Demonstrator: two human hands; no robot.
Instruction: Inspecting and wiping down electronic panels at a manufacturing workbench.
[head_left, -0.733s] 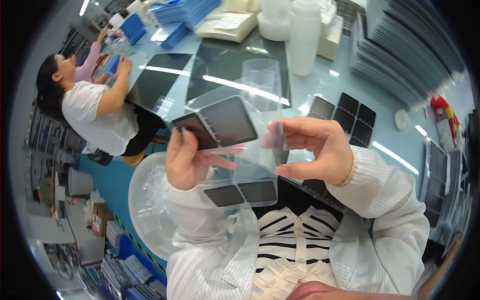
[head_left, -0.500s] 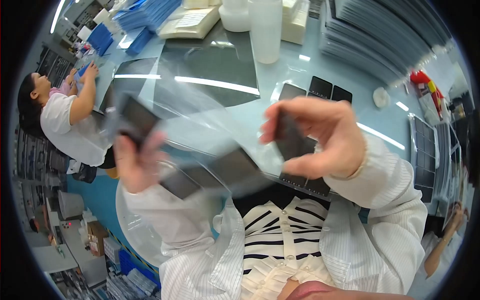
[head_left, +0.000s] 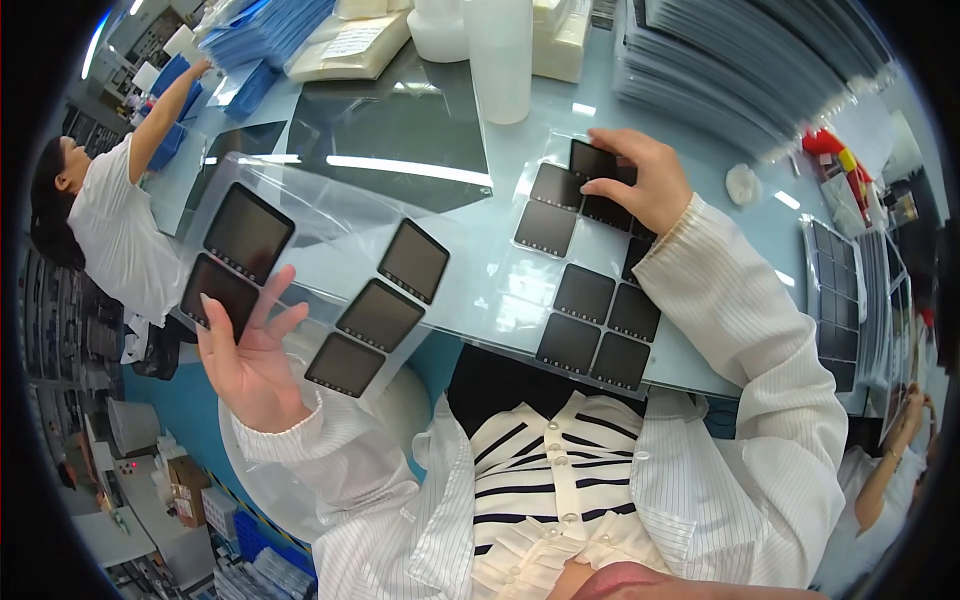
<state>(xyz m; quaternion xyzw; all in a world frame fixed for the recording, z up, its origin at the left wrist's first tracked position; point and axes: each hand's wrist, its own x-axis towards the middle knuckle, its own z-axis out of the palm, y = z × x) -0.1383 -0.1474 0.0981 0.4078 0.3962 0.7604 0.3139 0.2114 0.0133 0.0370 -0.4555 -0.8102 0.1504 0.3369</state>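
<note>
My left hand [head_left: 255,360] is closed on a clear plastic sheet [head_left: 325,215], thumb in front of it, holding it tilted over the table's near edge. Dark, nearly square glass-like panels sit on that sheet: a pair by my thumb, the upper panel [head_left: 250,233] in full view, and a row of three with its middle panel [head_left: 380,315]. At the far end of another clear sheet [head_left: 548,262] on the table, my right hand [head_left: 645,180] has thumb and fingers on the edges of a dark panel [head_left: 591,160]. Several similar panels [head_left: 584,294] lie there in rows, some hidden under my hand and sleeve.
A large dark sheet [head_left: 390,135] lies on the table [head_left: 465,240]. Behind it stand a translucent bottle [head_left: 499,70] and cream packets [head_left: 350,45]. Stacked plastic sheets [head_left: 740,70] fill the far right; a panel-filled tray [head_left: 835,290] lies right. Another person [head_left: 120,220] works at left.
My right hand has moved away from me with a panel, down to the sheet on the table. My left hand's sheet has swung out flatter and steadied. The person at left has stretched out an arm.
</note>
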